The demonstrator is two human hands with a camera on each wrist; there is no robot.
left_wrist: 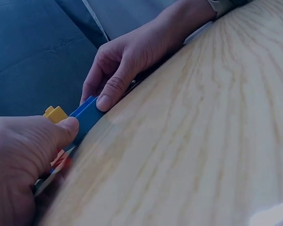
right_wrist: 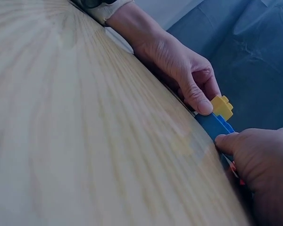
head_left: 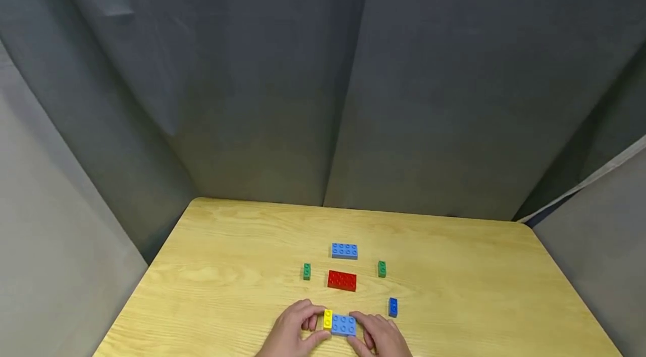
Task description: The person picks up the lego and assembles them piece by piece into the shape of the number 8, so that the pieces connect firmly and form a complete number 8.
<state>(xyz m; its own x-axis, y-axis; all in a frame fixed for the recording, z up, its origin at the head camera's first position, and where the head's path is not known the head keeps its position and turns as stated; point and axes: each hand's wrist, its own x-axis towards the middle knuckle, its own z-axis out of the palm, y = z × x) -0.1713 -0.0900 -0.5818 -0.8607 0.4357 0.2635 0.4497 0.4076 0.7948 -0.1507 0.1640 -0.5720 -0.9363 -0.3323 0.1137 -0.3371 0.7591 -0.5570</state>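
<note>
A small yellow brick (head_left: 328, 319) sits on the left end of a light blue brick (head_left: 344, 325), with several blue studs bare to its right. My left hand (head_left: 295, 328) pinches the yellow brick's end between thumb and index finger. At the other end, my right hand (head_left: 379, 334) pinches the light blue brick front to back. In the left wrist view the yellow brick (left_wrist: 55, 114) stands higher than the blue one (left_wrist: 87, 115). Both hands are low over the table, the left thumb (right_wrist: 203, 106) close beside the joint of the two bricks.
Beyond my hands lie a red brick (head_left: 342, 281) and another light blue brick (head_left: 345, 251). Small green bricks flank them, one left (head_left: 307, 272) and one right (head_left: 382, 269). A small dark blue brick (head_left: 393, 307) lies near my right hand. Grey curtains (head_left: 272, 93) surround the wooden table (head_left: 479, 290).
</note>
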